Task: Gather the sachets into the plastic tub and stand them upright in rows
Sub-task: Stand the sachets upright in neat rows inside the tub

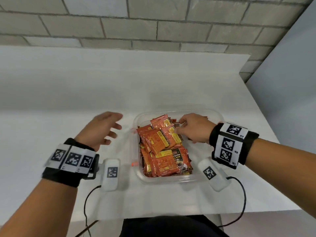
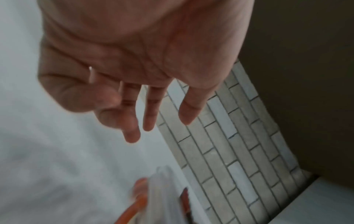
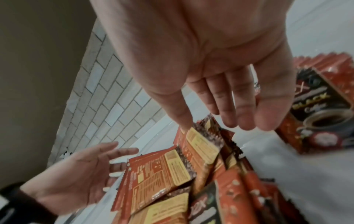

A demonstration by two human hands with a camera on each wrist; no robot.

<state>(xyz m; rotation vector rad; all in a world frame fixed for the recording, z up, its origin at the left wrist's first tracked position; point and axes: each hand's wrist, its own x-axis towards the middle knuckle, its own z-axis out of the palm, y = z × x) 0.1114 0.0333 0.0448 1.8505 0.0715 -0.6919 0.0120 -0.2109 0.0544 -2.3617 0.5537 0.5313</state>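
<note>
Head view shows the sachets (image 1: 162, 144) heaped loosely inside the clear plastic tub (image 1: 172, 180), lying flat and overlapping at odd angles, none gripped by either hand. From the right wrist, the right hand (image 3: 210, 63) reaches over the far part of the heap with its fingers (image 3: 241, 106) straight and close together, the fingertips just above or touching the topmost packets; whether they make contact cannot be told, and nothing is pinched. From above, that hand sits over the tub's far right corner, wrist angled inward. The left hand (image 1: 102, 129) hovers above the white table (image 1: 68, 100) just left of the tub, palm turned toward it, fingers spread and relaxed, holding nothing; the left wrist view confirms the splayed fingers (image 2: 151, 112) over bare tabletop, with the tub's edge blurred below. Orange-red packet backs with yellow panels face up on top of the heap; a dark front reading "BLACK" shows near the tub's near side.
</note>
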